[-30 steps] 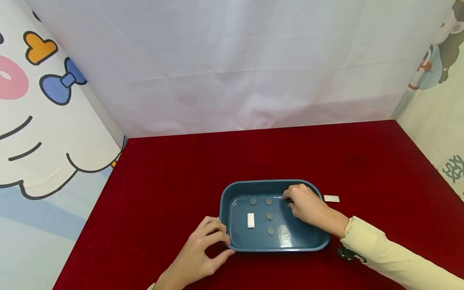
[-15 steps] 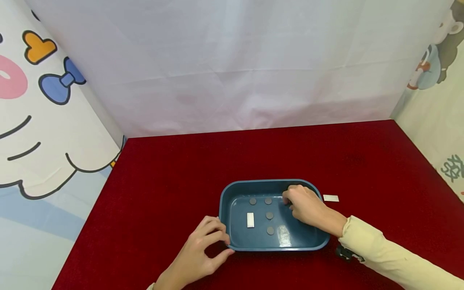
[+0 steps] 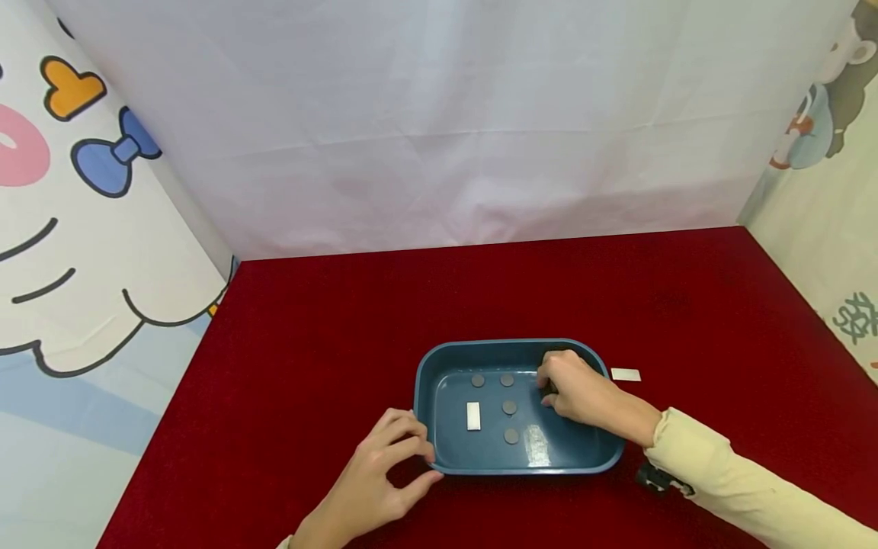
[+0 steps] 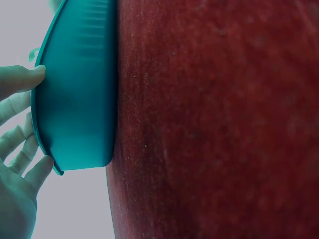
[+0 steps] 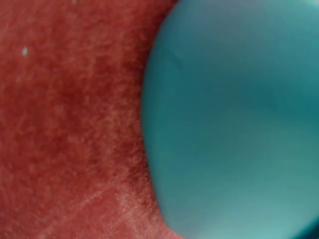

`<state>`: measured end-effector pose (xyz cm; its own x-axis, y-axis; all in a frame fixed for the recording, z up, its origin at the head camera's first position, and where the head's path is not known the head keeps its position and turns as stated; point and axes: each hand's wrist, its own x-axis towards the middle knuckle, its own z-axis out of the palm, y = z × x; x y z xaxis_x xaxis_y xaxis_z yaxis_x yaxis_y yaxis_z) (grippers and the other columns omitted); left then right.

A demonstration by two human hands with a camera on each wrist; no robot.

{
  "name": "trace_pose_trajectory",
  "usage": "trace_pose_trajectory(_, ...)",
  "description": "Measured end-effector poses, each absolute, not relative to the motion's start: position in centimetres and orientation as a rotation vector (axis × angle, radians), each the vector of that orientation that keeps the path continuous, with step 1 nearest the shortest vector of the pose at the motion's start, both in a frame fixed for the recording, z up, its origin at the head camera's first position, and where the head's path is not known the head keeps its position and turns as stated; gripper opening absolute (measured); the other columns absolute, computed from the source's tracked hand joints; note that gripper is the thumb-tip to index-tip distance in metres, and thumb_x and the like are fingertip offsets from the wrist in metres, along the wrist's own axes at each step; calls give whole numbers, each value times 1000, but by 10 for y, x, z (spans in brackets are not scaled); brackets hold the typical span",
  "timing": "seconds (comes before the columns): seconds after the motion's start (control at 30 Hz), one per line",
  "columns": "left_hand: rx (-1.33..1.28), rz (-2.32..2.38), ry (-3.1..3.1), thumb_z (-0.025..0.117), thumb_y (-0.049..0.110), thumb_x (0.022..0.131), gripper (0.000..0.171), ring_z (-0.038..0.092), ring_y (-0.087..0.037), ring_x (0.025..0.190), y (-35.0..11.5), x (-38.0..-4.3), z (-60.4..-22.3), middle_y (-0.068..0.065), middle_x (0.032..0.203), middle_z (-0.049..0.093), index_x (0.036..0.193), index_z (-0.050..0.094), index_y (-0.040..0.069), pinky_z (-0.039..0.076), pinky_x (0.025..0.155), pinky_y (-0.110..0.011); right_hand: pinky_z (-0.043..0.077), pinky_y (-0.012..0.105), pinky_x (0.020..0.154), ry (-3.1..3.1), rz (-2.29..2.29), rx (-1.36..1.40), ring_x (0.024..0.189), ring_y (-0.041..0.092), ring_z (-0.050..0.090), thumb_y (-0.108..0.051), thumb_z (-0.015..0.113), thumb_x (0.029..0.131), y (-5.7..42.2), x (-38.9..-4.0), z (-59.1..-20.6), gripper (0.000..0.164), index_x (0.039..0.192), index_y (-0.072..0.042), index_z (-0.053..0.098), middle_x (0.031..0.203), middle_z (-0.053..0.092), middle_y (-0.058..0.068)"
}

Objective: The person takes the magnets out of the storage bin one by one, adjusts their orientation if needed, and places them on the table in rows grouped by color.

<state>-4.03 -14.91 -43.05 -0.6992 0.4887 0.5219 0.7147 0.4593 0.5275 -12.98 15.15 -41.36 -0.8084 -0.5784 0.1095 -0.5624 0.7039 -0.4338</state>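
A blue rectangular tray [image 3: 453, 450] stands on the red cloth, with several small grey discs [image 3: 509, 408] and one white rectangular piece [image 3: 473, 416] on its floor. My left hand [image 3: 377, 480] holds the tray's front left corner, its thumb and fingertips against the rim. In the left wrist view, the fingers [image 4: 39, 172] touch the rim of the tray [image 4: 75, 114]. My right hand [image 3: 579, 389] reaches inside over the right part, fingers bent downward beside the discs. Its fingertips are mostly hidden, so anything between them cannot be made out. Only the tray's outer wall [image 5: 234, 129] and cloth show in the right wrist view.
A second white rectangular piece [image 3: 626, 374] lies on the red cloth [image 3: 329, 335] just outside the tray's right end. White fabric [image 3: 439, 137] hangs behind the table, and printed cloth hangs on both sides.
My right hand's fingers have shifted very slightly within the tray. The left hand stays at the corner, and the discs and white pieces keep their places.
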Motion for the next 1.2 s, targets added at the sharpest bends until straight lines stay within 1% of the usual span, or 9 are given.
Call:
trace_pose_trajectory(0.13, -1033, -1083, -2408, 81, 15, 72, 22, 46, -9, 99, -149, -41, -430, 13, 96, 53, 82, 62, 21, 45, 92, -30, 45, 18, 53, 2843, -721, -991, 62, 12, 52, 11, 76, 68, 153, -130, -413, 13, 75, 2, 69, 74, 58, 5)
trace_pose_trajectory(0.3, -1036, -1084, -2408, 80, 15, 73, 22, 46, -9, 99, -148, -41, -429, 13, 96, 53, 82, 62, 21, 44, 93, -30, 46, 20, 55, 2828, -752, -961, 63, 12, 52, 11, 77, 66, 155, -130, -413, 17, 72, -3, 68, 72, 57, 2)
trace_pose_trajectory(0.5, -1034, -1090, -2403, 81, 15, 73, 22, 47, -9, 99, -147, -40, -429, 14, 95, 52, 82, 61, 21, 43, 93, -29, 46, 22, 57, 2790, -897, -955, 65, 12, 51, 13, 76, 66, 157, -129, -410, 21, 74, -5, 69, 73, 57, -1)
trace_pose_trajectory(0.63, -1034, -1091, -2398, 81, 14, 72, 24, 47, -9, 99, -147, -40, -429, 13, 95, 52, 82, 61, 22, 43, 94, -29, 48, 22, 57, 2776, -995, -910, 66, 10, 53, 9, 77, 69, 160, -128, -406, 20, 77, -8, 70, 80, 62, -3)
trace_pose_trajectory(0.8, -1020, -1090, -2413, 81, 14, 72, 24, 46, -8, 99, -148, -40, -429, 14, 95, 52, 82, 61, 23, 46, 90, -31, 50, 23, 59, 2750, -1094, -863, 68, 10, 56, 6, 78, 70, 163, -126, -399, 19, 79, -9, 72, 87, 65, -2)
trace_pose_trajectory(1.03, -1015, -1085, -2423, 81, 15, 72, 25, 46, -8, 99, -148, -39, -430, 14, 96, 52, 82, 61, 24, 48, 87, -32, 54, 29, 65, 2707, -1211, -817, 76, 13, 60, 6, 79, 69, 168, -123, -393, 19, 81, -8, 72, 88, 66, -2)
trace_pose_trajectory(1.2, -1010, -1083, -2424, 81, 15, 72, 25, 46, -8, 99, -148, -39, -431, 15, 96, 52, 82, 61, 24, 48, 86, -31, 55, 29, 67, 2685, -1262, -769, 78, 13, 61, 4, 80, 69, 174, -120, -388, 21, 83, -9, 73, 89, 66, -2)
